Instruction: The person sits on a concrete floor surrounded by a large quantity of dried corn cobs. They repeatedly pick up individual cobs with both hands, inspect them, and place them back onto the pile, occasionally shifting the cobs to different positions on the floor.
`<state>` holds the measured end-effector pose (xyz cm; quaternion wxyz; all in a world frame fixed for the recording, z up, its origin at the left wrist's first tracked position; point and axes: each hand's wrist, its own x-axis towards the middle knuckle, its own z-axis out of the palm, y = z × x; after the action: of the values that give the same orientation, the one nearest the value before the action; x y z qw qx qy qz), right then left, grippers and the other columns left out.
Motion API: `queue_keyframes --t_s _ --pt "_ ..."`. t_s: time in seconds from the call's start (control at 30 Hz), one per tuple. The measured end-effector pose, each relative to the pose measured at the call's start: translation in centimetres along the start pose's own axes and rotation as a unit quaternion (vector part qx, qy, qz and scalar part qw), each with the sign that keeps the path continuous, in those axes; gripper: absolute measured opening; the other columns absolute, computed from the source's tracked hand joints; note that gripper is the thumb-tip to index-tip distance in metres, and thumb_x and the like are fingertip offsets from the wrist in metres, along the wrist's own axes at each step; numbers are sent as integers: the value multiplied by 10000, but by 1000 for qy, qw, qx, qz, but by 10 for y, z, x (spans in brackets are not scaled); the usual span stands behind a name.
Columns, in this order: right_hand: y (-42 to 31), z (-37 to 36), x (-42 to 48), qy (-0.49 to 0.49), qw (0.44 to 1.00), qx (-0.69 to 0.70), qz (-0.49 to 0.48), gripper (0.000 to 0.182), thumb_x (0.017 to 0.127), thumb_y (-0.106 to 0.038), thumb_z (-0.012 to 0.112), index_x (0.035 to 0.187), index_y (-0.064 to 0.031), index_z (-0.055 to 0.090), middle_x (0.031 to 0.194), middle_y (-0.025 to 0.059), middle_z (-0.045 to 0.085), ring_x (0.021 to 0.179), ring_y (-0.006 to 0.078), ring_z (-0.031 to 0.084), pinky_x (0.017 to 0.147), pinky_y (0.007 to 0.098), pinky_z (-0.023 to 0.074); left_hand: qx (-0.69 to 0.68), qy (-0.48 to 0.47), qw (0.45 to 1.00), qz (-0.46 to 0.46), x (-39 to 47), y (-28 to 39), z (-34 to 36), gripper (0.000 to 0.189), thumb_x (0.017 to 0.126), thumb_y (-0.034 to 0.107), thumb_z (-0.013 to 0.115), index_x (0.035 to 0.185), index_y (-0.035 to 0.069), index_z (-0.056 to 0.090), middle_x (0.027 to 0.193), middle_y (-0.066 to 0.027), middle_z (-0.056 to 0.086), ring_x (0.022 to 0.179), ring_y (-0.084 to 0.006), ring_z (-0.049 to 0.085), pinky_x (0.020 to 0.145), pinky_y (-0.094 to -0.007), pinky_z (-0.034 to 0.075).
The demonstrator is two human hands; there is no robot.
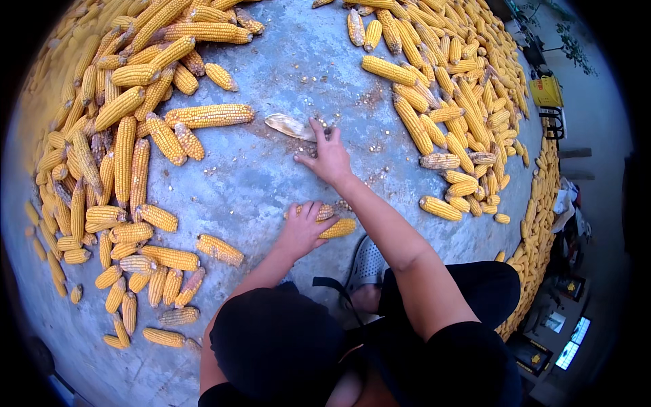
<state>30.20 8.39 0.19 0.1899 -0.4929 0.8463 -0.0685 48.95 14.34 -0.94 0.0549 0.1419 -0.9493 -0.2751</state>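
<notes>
My left hand [303,231] is over corn cobs low in front of me, its fingers curled on a pale, reddish cob [324,212]. A yellow cob [342,228] lies beside it, by the thumb. Farther forward, my right hand [329,155] reaches over the concrete floor [264,178] with its fingers spread. A dry, pale corn husk [289,126] lies at its fingertips; whether they touch it I cannot tell. Loose kernels and bits of debris are scattered around this hand. A long cob [209,116] lies just left of the husk.
A large heap of husked cobs [124,109] spreads along the left, and another heap [457,102] is at the upper right. More cobs [534,229] line the far right. Near my knee is my grey perforated clog [368,262]. A yellow container [546,91] stands beyond the right heap.
</notes>
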Motion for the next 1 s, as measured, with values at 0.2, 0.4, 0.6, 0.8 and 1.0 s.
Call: queue_keyframes --t_s 0.2,0.4,0.6,0.8,1.0 --pt "-56 40 39 13 993 26 -116 512 773 -287 754 1228 -152 562 1139 204 559 908 399 636 815 492 526 -25 -23 999 -4 -5 2 8 586 707 422 777 1246 261 610 1332 -122 470 1202 -295 433 938 -520 358" --pt "-165 -18 -3 -165 890 365 -217 435 799 -217 739 1162 -27 592 1168 240 562 929 369 635 860 439 511 -341 23 931 -126 -2 4 10 477 755 427 756 1181 243 643 1306 -132 490 1186 -299 453 929 -502 379" --pt "-161 -27 -26 -172 877 189 -408 825 800 -346 775 1480 -151 352 1550 237 263 1399 451 308 1099 491 360 -442 50 875 -191 3 -4 -2 476 949 271 611 1330 5 508 1146 -102 588 1045 -262 564 935 -391 440" --pt "-26 -15 -20 -155 943 283 -79 874 858 -437 710 1534 -108 263 1546 233 296 1415 395 313 1148 437 293 -715 269 550 -339 -7 -33 -26 562 1056 408 387 1454 15 342 1379 -155 476 1241 -244 499 1035 -397 415" --pt "-9 -40 -40 -345 749 566 -18 1025 875 -406 687 1564 -36 25 1551 186 278 1422 260 299 1145 365 297 -766 131 573 -260 18 -29 -44 716 1037 551 299 1553 74 158 1544 -135 281 1417 -277 326 1136 -426 317"
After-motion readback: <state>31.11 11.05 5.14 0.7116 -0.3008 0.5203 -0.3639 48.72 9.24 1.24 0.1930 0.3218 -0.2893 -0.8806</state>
